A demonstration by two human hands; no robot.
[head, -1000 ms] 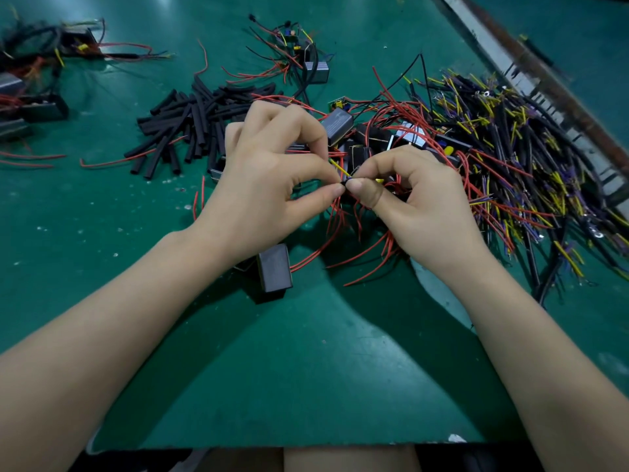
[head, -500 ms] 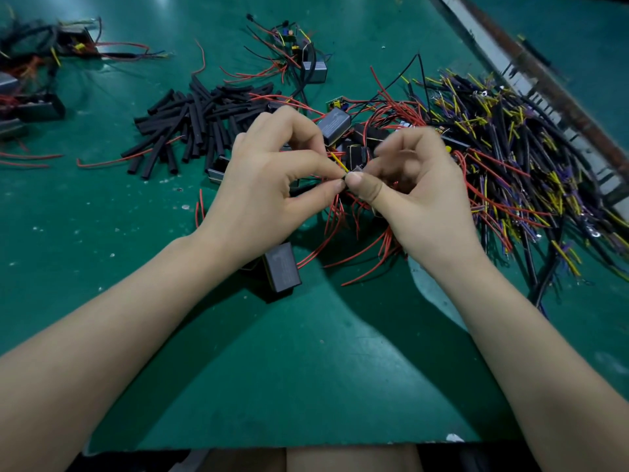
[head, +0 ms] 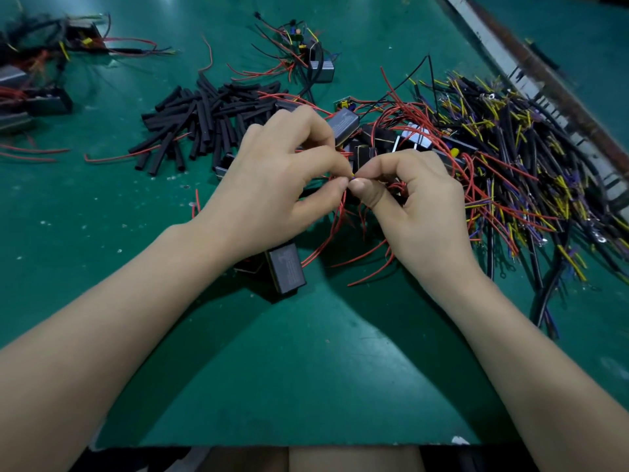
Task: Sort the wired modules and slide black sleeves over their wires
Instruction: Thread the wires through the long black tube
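Left hand (head: 272,185) and right hand (head: 413,202) both pinch one thin wire tip (head: 351,175) between fingertips; likely light, limp, slippery, best held just behind the tip.

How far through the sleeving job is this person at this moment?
Early to midway. Done: only a few modules set aside far left. In hand: left hand and right hand pinch a yellow wire tip. Left: a pile of unused black sleeves and a big tangle of wires.
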